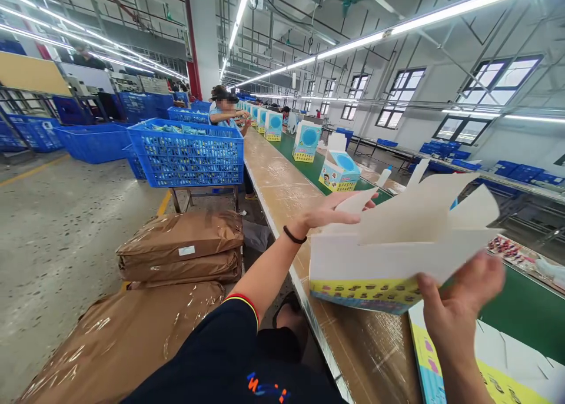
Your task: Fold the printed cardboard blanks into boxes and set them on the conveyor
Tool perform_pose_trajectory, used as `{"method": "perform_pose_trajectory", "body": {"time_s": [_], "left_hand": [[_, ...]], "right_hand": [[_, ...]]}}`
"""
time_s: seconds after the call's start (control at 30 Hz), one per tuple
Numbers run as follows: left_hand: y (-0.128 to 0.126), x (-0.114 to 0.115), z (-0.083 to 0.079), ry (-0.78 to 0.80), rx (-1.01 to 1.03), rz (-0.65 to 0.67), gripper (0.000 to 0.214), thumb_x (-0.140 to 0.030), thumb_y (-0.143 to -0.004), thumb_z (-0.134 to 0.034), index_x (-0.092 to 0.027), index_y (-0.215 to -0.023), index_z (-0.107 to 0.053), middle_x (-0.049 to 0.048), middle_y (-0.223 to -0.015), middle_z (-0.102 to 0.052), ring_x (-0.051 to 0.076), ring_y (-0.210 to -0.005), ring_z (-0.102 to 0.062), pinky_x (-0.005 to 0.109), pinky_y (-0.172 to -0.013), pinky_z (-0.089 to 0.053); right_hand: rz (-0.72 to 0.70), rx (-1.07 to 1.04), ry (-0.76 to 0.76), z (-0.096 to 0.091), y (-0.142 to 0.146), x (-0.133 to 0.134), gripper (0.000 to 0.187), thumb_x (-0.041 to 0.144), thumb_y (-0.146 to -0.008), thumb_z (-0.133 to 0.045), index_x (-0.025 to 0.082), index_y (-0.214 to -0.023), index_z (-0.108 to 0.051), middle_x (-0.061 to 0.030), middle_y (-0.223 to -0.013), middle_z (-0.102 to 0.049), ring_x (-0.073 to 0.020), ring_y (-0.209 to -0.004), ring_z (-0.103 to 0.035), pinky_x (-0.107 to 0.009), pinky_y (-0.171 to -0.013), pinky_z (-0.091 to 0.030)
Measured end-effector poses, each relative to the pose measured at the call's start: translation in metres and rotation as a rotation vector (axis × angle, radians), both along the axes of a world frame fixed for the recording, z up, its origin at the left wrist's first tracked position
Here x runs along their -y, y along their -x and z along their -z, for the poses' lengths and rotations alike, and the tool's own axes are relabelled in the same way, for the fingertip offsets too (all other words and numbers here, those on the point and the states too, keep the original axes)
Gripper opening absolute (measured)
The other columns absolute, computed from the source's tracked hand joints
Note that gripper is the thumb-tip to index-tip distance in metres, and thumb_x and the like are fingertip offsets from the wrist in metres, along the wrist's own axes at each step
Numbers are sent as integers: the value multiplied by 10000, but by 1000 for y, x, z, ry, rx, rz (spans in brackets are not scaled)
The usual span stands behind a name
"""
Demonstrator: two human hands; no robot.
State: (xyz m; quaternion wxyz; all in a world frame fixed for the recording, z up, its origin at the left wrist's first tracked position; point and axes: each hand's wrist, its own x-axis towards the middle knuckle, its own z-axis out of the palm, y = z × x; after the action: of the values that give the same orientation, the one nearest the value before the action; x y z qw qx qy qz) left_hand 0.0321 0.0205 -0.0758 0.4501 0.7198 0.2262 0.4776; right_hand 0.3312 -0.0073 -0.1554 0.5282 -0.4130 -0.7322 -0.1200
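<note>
A part-folded cardboard box (366, 260), white with a yellow and blue printed band, is tilted over the tabletop in front of me, its flaps standing up. At its far left corner, my left hand (329, 212) has a white flap between the thumb and the fingers, which are partly hidden behind it. My right hand (463, 292) grips the near right side, thumb on the front and the other fingers around the end, slightly blurred. Beneath that hand lie flat printed cartons (507, 357), partly covered by my forearm.
A green conveyor belt (285, 148) carries a standing printed box (306, 142) and an open-topped box (339, 168). Left of the brown worktable (276, 183) are a blue crate (189, 156) full of small packets and brown wrapped bundles (180, 245). A co-worker (225, 112) stands farther along.
</note>
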Motion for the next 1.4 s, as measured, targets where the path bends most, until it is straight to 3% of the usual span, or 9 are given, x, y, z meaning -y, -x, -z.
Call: {"method": "perform_pose_trajectory", "body": {"time_s": [0.13,0.2,0.3,0.4,0.53,0.73,0.9,1.2,1.4], "left_hand": [[-15,-26,25,97,-167,-120,473,-437,-723,-749,-182,-1121,-743,117,-1246,-723,317,-1146,-649,446,-997,-511],[-20,-38,42,141,-131,-150,396,-414,-719,-733,-179,-1038,-744,113,-1173,-736,316,-1104,-654,460,-990,-507],[-21,-49,62,192,22,-194,377,-393,-691,-729,-179,-1002,-737,103,-1144,-737,315,-1073,-665,456,-980,-514],[-16,-51,73,269,149,-229,522,-362,-638,-769,-194,-1130,-719,77,-1169,-732,286,-1054,-679,426,-980,-532],[-6,-38,77,332,318,-182,780,-460,-624,-855,-229,-1341,-656,94,-1281,-719,316,-1138,-697,432,-999,-557],[-2,-18,66,309,350,-104,1093,-1027,-491,-675,-226,-1233,-732,144,-1274,-747,409,-1293,-637,471,-1023,-561],[-12,-28,57,285,90,-269,882,-807,-541,-865,-186,-1148,-705,105,-1157,-762,347,-1195,-667,427,-1010,-553],[-25,-51,60,378,-164,-470,682,-255,-432,-952,-231,-1002,-579,44,-1064,-736,327,-1130,-694,448,-950,-611],[-14,-54,65,453,-50,-438,690,-204,-427,-924,-226,-1032,-593,31,-1003,-762,289,-1000,-738,377,-804,-635]], "right_hand": [[-28,143,-444,-33,19,14,595,290,-988,-624,345,-1557,-458,-124,-1393,-677,-388,-1355,-611,-609,-1167,-422],[-66,349,-338,-40,26,10,247,292,-1043,-534,299,-1226,-700,-60,-967,-788,-284,-977,-751,-496,-1080,-477],[-74,566,127,-40,37,-7,491,404,-1105,-339,258,-791,-686,-31,-635,-699,-212,-615,-656,-395,-844,-502],[-75,727,522,-41,51,-20,554,395,-1108,-277,240,-742,-663,-66,-706,-748,-242,-667,-687,-384,-763,-474],[24,863,728,-50,70,-16,479,323,-1119,-315,187,-986,-755,-135,-1043,-818,-300,-980,-759,-418,-923,-470],[-75,973,907,-53,92,-2,518,294,-1136,-291,157,-1111,-790,-163,-1251,-781,-317,-1160,-722,-442,-1068,-414],[-85,1069,988,-49,96,2,547,318,-1141,-280,147,-1174,-798,-166,-1251,-783,-306,-1166,-727,-437,-1071,-426],[-24,840,714,-44,83,4,451,322,-1110,-380,126,-1210,-774,-189,-1279,-749,-333,-1203,-675,-465,-1075,-447],[29,22,150,-49,10,-11,482,357,-1099,-286,240,-1307,-705,-133,-1219,-731,-289,-1214,-651,-474,-1113,-471]]}}
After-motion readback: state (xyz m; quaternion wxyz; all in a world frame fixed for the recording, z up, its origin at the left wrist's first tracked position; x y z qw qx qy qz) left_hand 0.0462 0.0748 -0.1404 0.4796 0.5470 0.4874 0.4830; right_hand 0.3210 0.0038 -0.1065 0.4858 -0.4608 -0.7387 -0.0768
